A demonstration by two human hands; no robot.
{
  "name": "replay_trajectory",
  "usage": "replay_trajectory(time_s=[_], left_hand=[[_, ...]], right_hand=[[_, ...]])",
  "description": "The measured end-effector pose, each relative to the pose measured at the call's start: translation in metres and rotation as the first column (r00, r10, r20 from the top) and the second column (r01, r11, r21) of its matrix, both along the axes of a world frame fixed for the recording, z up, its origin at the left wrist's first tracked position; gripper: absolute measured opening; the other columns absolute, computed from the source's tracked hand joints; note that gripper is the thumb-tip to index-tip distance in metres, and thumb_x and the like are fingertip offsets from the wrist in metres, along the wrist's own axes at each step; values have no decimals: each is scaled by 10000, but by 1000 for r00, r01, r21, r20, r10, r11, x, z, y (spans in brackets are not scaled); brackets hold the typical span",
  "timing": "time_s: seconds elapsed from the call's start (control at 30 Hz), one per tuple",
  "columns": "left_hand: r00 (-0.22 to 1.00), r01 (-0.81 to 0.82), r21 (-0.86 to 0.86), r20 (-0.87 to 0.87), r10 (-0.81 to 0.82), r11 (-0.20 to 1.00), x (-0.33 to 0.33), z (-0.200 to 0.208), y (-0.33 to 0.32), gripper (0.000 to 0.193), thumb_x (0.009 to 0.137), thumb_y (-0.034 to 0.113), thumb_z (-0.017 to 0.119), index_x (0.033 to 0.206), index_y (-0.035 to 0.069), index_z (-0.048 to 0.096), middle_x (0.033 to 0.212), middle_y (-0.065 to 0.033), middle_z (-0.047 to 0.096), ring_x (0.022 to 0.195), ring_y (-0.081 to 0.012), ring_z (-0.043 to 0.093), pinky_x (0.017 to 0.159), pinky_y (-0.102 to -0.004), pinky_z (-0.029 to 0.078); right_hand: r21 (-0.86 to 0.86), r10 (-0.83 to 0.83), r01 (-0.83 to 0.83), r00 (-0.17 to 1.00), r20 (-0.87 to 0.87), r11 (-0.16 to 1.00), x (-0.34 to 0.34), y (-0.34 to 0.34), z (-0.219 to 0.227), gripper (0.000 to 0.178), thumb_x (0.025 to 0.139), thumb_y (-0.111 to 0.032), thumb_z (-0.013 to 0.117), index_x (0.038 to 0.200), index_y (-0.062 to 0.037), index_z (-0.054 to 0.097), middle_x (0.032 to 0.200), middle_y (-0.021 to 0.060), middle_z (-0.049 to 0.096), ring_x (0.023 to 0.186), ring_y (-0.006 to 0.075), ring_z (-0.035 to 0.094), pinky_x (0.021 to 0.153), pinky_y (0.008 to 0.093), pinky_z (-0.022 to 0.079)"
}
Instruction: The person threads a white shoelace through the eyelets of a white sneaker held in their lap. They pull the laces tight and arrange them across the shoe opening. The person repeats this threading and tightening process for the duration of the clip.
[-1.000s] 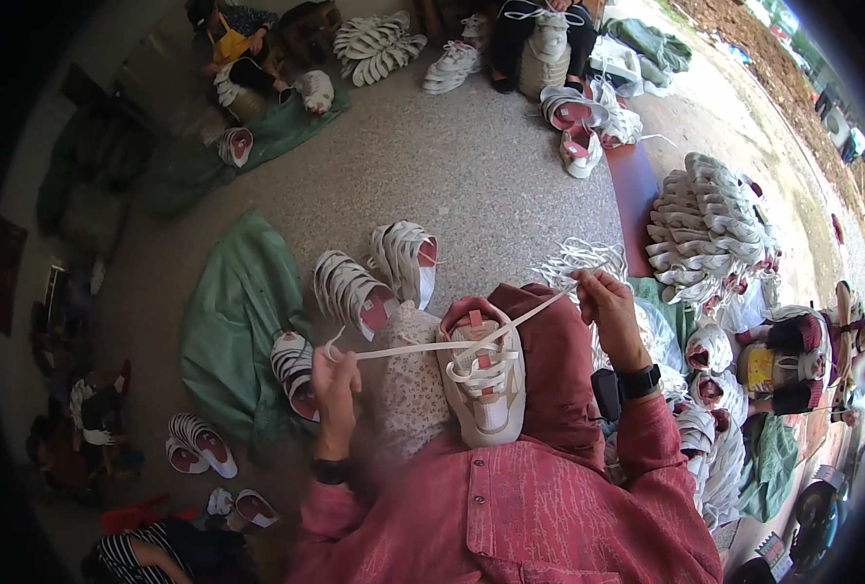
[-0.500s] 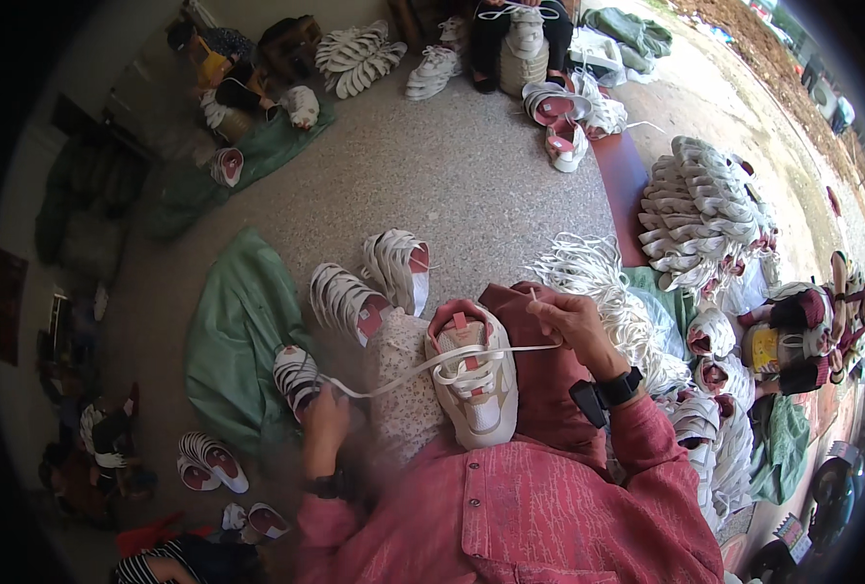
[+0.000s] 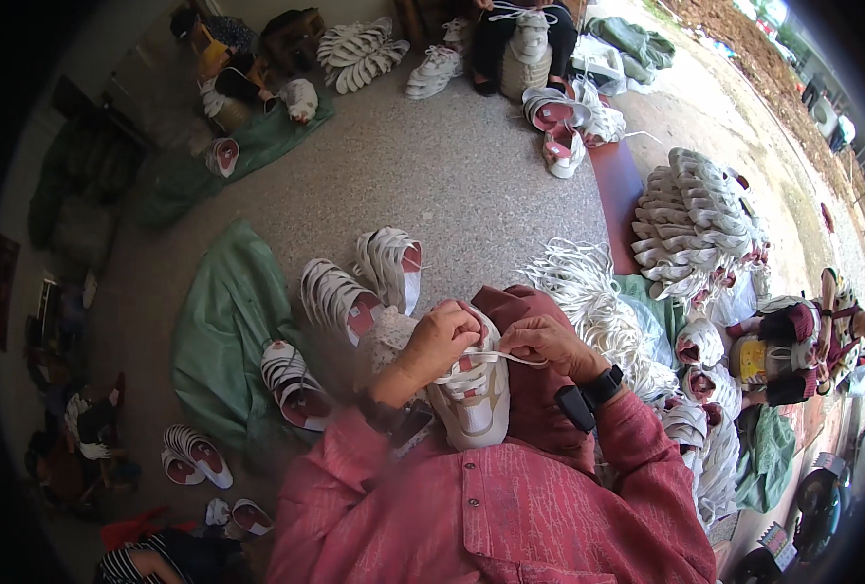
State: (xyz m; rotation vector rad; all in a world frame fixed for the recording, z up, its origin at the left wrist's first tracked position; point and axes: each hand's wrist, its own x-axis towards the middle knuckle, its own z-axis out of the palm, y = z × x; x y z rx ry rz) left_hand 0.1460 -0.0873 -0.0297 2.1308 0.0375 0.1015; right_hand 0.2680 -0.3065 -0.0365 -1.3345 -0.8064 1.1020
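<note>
A white and beige sneaker (image 3: 476, 419) with a pink lining rests on my lap, its toe toward me. White shoelace (image 3: 491, 354) crosses over its tongue. My left hand (image 3: 439, 343) is closed at the shoe's upper left, fingertips pinched on the lace by the collar. From the right, my right hand (image 3: 547, 345) pinches the lace between thumb and finger, close to the left fingertips. The two hands partly cover the collar and upper eyelets.
Nested rows of white sneakers (image 3: 333, 297) stand ahead to the left, beside a green sheet (image 3: 233, 331). On the right lie a bundle of white laces (image 3: 607, 311) and a tall shoe pile (image 3: 695, 219). Other people (image 3: 528, 49) sit around with shoes.
My left hand has come from the far left, where it pulled the lace out, to the shoe's top. My right hand has moved down and in toward it.
</note>
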Motion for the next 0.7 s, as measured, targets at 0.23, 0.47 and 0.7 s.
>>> replay_trajectory(time_s=[0.23, 0.47, 0.7], left_hand=[[984, -38, -288, -175, -13, 957, -1, -5, -5, 92, 894, -5, 643, 963, -40, 692, 1014, -33, 564, 809, -102, 611, 615, -239, 548], [974, -58, -397, -223, -35, 916, -2, -5, -4, 113, 875, -27, 664, 983, -44, 692, 1014, -22, 559, 806, -82, 592, 639, -224, 532], [976, -36, -383, -212, -50, 923, 0, 5, -5, 125, 874, -25, 677, 998, -34, 694, 979, -2, 563, 815, -68, 553, 703, -222, 484]], right_hand=[[-206, -71, -2, 936, -344, 979, 9, 8, -4, 146, 904, -116, 601, 888, -15, 705, 728, -52, 457, 611, 22, 428, 514, 199, 319], [-168, -94, 23, 900, -426, 985, 3, 12, 5, 182, 923, -188, 605, 854, -27, 655, 699, -55, 451, 566, 27, 424, 490, 209, 313], [-225, -140, 92, 968, -209, 970, -9, 15, 10, 212, 986, -184, 548, 859, -25, 607, 702, -20, 513, 540, 62, 475, 474, 233, 378]])
